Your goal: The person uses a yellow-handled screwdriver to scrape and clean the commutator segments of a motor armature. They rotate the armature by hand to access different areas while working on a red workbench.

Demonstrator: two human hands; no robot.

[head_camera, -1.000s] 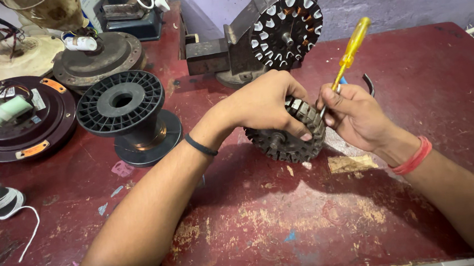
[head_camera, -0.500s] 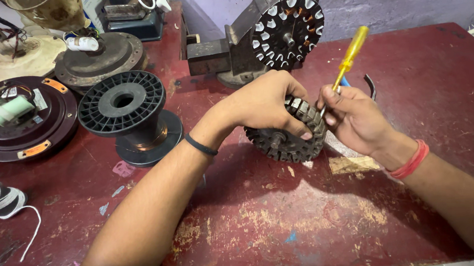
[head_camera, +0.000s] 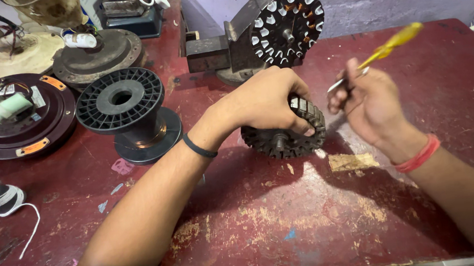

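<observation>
While the left hand (head_camera: 265,100) clamps down over the top of a toothed stator core (head_camera: 286,132), fingers curled around its rim and pressing it to the worn red table (head_camera: 288,224), the right hand (head_camera: 368,104) hovers just beside the core with its fingers pinched around a yellow-handled screwdriver (head_camera: 379,53), the blurred handle tilted up and away from the wrist. Beyond the left hand's knuckles, a second stator (head_camera: 287,28) sits upright in a bench vise (head_camera: 214,51). Out past the left forearm stands a black plastic spool (head_camera: 127,110), and farther that way lies a dark fan motor housing (head_camera: 16,118).
</observation>
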